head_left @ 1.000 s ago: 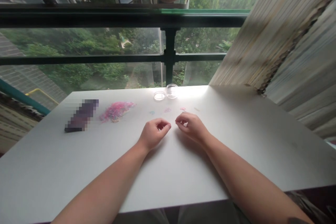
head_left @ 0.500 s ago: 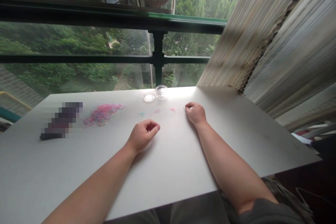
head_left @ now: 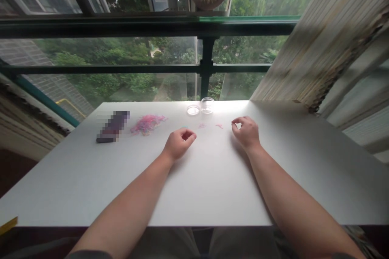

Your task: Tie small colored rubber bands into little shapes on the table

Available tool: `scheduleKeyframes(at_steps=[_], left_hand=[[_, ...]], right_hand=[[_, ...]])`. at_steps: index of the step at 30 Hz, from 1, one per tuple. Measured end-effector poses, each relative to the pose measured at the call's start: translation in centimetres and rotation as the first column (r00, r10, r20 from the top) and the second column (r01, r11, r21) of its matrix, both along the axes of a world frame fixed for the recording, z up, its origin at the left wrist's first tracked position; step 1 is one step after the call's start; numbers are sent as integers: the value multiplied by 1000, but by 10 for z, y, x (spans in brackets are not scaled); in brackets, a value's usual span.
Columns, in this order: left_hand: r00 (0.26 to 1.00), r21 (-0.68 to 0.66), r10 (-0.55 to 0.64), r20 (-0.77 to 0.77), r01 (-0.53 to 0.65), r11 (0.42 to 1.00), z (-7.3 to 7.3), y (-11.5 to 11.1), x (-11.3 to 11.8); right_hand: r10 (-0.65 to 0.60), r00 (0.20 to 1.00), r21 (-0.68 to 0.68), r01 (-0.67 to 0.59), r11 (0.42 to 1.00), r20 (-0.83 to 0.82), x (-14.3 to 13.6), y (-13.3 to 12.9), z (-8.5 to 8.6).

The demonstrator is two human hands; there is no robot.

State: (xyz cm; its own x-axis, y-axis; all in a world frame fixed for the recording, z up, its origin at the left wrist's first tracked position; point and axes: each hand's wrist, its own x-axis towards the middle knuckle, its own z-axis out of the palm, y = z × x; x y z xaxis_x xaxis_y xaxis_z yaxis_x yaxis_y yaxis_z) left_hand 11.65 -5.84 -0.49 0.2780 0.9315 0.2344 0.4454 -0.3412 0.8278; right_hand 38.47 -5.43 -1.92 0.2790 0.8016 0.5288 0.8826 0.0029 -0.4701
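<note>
So both forearms reach in from the near edge of the white table (head_left: pixel 206 186), angled inward, palms turned toward each other; the left hand (head_left: pixel 180 143) is curled into a loose ring, closed in a pinch with thumb and fingertip together; the right hand (head_left: pixel 246 132) makes a similar pinch, knuckles up, a bit farther out toward the window side; honestly can't tell if either one has something tiny between the tips.

Bare tabletop runs between the two hands and down to the near edge, plus a wide stretch past the right hand toward the curtain (head_left: pixel 291 52); the far edge sits up by the window with its green railing (head_left: pixel 146 28).

As for the little colored bits, the pink piece (head_left: pixel 219 126) lies between the hands, closer to the right one; the pale pink piece (head_left: pixel 202 126) is just beyond the left fingertips; a teal bit (head_left: pixel 185 127) peeks out right behind the left hand; the big pinkish pile (head_left: pixel 147 124) is off to its left, with a pixelated dark object (head_left: pixel 114 126) past that; the clear round container (head_left: pixel 207 106) and the clear round lid (head_left: pixel 193 110) sit side by side near the far edge.
</note>
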Motion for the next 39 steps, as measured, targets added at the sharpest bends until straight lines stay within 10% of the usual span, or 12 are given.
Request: scheduleKeyframes(at_steps=[39], left_hand=[[994,-25,92,-52,-93,995,-4,11,-17]], right_hand=[[-137,985,-244,108,964,-107,20,2,-6]])
